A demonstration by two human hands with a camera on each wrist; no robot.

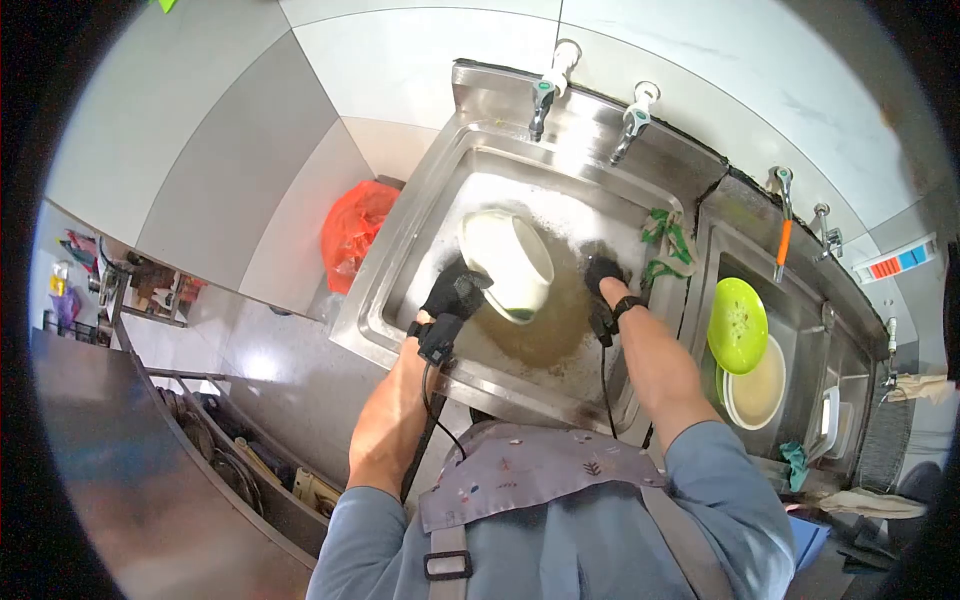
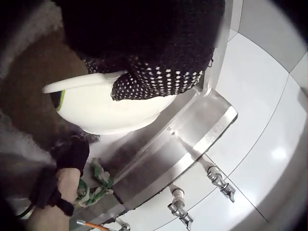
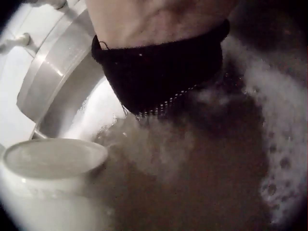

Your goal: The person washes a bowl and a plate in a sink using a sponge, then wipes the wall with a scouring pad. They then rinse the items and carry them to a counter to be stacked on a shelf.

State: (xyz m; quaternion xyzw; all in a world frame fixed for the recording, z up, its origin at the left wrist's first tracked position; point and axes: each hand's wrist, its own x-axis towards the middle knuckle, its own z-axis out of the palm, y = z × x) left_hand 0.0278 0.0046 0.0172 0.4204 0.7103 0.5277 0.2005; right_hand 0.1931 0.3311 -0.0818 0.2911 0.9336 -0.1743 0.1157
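A white bowl (image 1: 507, 262) is tilted on its side over the soapy water of the left sink (image 1: 402, 345). My left hand (image 1: 455, 290), in a black glove with white dots, grips the bowl by its edge; the gloved fingers (image 2: 159, 79) lie over the rim in the left wrist view. The bowl's round foot (image 3: 55, 159) faces up in the right wrist view. My right hand (image 1: 604, 272), in a matching glove, dips into the murky water right of the bowl, and its fingers are hidden below the surface.
A green-and-white cloth (image 1: 668, 245) hangs over the sink's right edge. Taps (image 1: 632, 125) stand along the back wall. In the right-hand sink lie a green plate (image 1: 738, 325) and a pale bowl (image 1: 757, 385). A red plastic bag (image 1: 355, 232) sits left of the sink.
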